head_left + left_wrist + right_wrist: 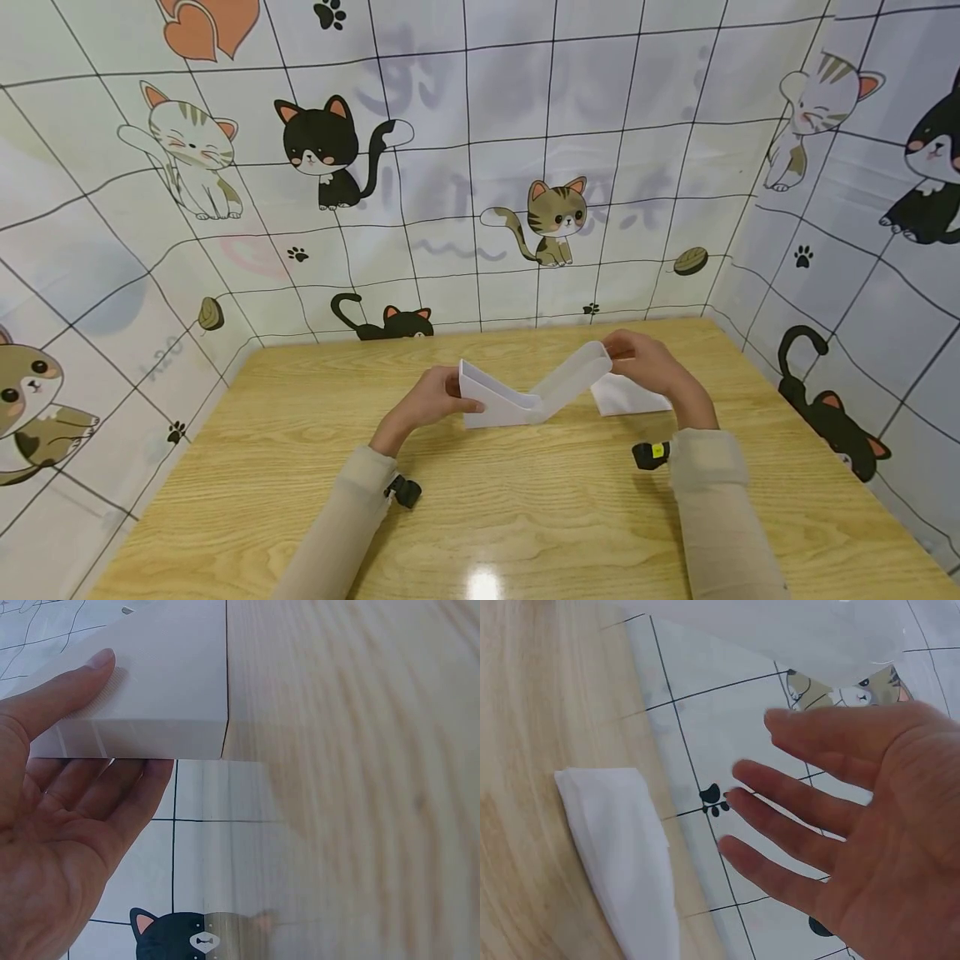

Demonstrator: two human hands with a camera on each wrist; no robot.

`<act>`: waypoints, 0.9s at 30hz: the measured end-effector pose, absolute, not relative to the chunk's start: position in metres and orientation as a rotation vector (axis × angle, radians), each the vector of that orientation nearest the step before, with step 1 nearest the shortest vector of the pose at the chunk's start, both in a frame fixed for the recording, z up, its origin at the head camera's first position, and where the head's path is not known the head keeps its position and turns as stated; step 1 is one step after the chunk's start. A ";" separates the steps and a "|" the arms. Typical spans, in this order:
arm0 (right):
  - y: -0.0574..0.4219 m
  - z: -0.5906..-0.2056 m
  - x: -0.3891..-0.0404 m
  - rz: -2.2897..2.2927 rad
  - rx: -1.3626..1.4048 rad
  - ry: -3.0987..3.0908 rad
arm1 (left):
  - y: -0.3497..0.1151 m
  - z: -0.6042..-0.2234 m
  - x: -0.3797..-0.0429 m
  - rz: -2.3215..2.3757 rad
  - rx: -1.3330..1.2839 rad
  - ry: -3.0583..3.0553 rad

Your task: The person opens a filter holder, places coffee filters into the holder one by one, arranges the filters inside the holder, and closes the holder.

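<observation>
A slim white box (498, 408) stands on the table with its translucent lid (573, 379) swung up to the right, hinged at the box's right end. My left hand (427, 398) grips the box's left end. In the left wrist view its thumb lies on the broad white face of the box (172, 682) and the fingers are on the other side. My right hand (645, 362) is at the lid's raised end. The right wrist view shows its fingers spread and fairly straight, just beside the lid (802, 634). Behind the lid lies a folded white cloth or tissue (630, 400).
The wooden table (525, 517) meets cat-printed, gridded wall sheets (450, 167) at the back and sides. Small black cameras (405, 492) are strapped at both wrists, over beige sleeves (720, 517).
</observation>
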State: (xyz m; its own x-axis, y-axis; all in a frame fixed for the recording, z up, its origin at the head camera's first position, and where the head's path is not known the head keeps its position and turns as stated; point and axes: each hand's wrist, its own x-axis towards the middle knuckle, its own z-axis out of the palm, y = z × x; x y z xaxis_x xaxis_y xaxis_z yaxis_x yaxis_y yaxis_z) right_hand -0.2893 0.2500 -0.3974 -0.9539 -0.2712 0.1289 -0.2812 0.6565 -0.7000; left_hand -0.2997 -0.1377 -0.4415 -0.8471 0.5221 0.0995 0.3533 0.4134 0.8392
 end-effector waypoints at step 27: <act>0.270 -0.420 -0.294 0.924 -0.093 -3.171 | -0.137 -0.442 -0.300 1.410 0.794 2.472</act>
State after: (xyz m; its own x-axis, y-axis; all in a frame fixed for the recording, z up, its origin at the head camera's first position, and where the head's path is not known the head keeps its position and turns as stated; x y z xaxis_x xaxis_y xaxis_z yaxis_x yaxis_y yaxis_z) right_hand -0.2938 0.2701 -0.4196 -0.9852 0.0083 -0.1712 0.0989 0.8432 -0.5284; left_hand -0.3002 -0.1375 -0.4417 -0.8393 0.5346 0.0990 0.3574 0.4053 0.8414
